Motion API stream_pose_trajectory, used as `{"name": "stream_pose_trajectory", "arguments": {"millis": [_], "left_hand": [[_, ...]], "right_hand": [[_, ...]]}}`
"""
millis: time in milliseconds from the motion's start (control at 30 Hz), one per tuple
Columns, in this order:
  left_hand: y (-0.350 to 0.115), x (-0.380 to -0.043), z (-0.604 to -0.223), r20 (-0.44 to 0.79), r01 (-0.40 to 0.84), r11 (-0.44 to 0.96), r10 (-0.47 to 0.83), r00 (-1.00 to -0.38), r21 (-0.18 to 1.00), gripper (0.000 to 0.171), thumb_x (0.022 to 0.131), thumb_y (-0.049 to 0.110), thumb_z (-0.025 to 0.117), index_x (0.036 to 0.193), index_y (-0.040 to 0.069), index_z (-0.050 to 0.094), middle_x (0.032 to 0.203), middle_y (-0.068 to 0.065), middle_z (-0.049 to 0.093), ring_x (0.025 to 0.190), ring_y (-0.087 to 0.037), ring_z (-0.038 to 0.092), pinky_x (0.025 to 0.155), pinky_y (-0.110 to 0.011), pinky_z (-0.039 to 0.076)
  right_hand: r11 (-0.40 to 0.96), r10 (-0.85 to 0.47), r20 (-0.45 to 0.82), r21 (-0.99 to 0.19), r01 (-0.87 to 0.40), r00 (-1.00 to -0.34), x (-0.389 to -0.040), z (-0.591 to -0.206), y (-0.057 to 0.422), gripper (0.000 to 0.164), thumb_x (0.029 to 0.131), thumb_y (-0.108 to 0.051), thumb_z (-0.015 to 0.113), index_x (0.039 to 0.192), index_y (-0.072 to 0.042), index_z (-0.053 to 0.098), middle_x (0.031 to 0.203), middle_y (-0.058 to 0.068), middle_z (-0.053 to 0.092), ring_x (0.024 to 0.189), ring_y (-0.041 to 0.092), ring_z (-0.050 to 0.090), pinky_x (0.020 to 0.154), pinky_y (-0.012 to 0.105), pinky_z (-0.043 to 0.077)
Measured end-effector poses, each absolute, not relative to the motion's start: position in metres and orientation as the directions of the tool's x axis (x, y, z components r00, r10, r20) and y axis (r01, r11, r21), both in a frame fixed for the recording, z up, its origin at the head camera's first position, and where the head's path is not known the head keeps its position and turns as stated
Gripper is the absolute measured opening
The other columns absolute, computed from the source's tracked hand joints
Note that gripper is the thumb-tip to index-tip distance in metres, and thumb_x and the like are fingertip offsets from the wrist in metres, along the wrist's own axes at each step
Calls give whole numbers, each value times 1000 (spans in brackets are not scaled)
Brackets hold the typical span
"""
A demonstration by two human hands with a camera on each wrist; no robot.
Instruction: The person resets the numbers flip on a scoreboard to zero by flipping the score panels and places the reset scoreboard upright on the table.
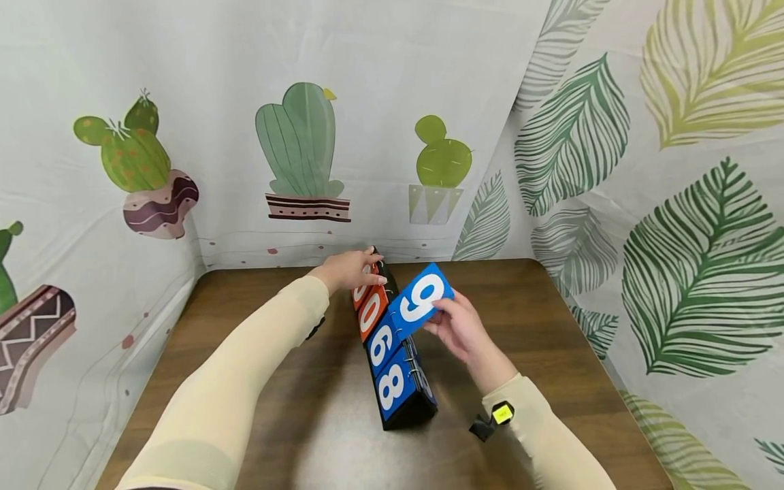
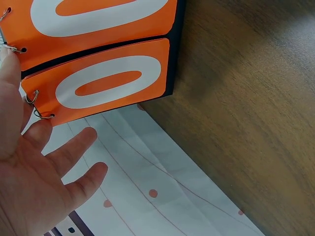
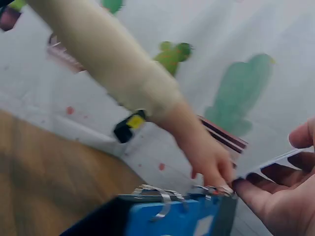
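Observation:
A tabletop flip scoreboard point(image 1: 412, 407) stands tent-like on the table, its number cards hung on metal rings along the top ridge. Orange cards reading 0 point(image 2: 110, 81) are at its far end; blue cards, one reading 8 point(image 1: 390, 388), are at the near end. My left hand point(image 1: 349, 269) grips the ridge at the orange end, with some fingers spread past the end. In my right hand point(image 1: 462, 328) a blue card point(image 1: 421, 299) with a white 6 or 9 is pinched by its free edge, raised off the front face. Another blue card point(image 1: 381, 345) lies beneath it.
The brown wooden table point(image 1: 275, 415) carries the scoreboard near its middle. Behind it hangs a white cloth point(image 1: 380, 41) printed with cacti and leaves. A black strap with a yellow-faced device point(image 1: 502, 413) is on the right wrist.

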State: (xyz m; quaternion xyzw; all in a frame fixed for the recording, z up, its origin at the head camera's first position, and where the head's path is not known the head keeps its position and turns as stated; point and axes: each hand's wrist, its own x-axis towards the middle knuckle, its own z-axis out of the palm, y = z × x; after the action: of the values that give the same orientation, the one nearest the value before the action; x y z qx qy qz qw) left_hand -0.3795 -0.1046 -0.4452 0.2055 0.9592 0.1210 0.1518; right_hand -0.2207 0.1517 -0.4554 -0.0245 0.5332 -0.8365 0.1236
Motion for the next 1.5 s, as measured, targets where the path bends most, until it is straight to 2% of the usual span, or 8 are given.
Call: {"name": "stream_pose_trajectory", "arguments": {"millis": [233,500,567,633,767,1000,1300,1500], "left_hand": [[-104,-379,-445,-253,363,884,438,-863,294,80,93,70,58,161,35,35,174,-3,18,155,-35,33,119,-68,32],[-105,-381,-446,-245,374,882,445,-862,287,72,98,60,59,161,38,34,174,-1,17,156,-34,32,114,-63,41],[-105,-381,-446,-241,377,882,446,-862,284,72,97,60,60,161,37,35,174,-2,17,156,-34,32,113,-62,42],[-104,-381,-446,-235,383,881,449,-862,277,73,96,63,59,160,35,37,174,-3,18,156,-35,32,112,-62,43],[-104,-380,-445,-231,397,880,456,-859,260,76,95,67,58,160,33,37,174,-5,19,154,-35,35,112,-63,44],[-105,-380,-444,-230,406,871,471,-852,279,79,94,69,58,161,32,37,174,-6,19,154,-36,36,112,-61,45],[-105,-381,-446,-224,399,870,467,-855,289,78,94,67,60,160,33,38,174,-6,20,154,-36,36,114,-62,43],[-107,-382,-447,-224,406,867,473,-852,288,79,94,69,59,160,33,37,174,-5,18,154,-35,36,112,-60,45]], "right_hand": [[107,-284,88,-987,-123,-955,-209,-454,124,36,107,-10,47,138,6,55,128,28,66,112,35,69,99,45,58],[472,-363,220,-795,-382,-905,-204,-448,103,24,108,-16,47,106,-3,67,80,16,68,62,21,67,55,26,55],[527,-402,219,-738,-421,-889,-202,-446,98,26,108,-17,46,110,-3,68,79,18,67,59,20,64,52,27,53],[583,-441,203,-676,-451,-874,-201,-443,92,33,108,-18,45,127,-3,67,96,19,74,70,20,69,59,29,59],[667,-513,140,-556,-496,-847,-197,-440,82,47,110,-24,43,153,-8,49,147,13,62,106,20,73,84,32,63],[730,-610,138,-285,-621,-780,-193,-438,69,44,109,-28,46,147,-9,58,147,6,62,133,19,63,110,40,51],[788,-612,39,-54,-613,-790,-190,-438,50,43,106,-32,49,140,-11,65,140,9,68,124,25,67,103,43,57],[757,-649,-17,82,-648,-761,-190,-442,44,22,98,-27,60,100,-16,79,118,5,73,102,20,68,84,38,60]]}}
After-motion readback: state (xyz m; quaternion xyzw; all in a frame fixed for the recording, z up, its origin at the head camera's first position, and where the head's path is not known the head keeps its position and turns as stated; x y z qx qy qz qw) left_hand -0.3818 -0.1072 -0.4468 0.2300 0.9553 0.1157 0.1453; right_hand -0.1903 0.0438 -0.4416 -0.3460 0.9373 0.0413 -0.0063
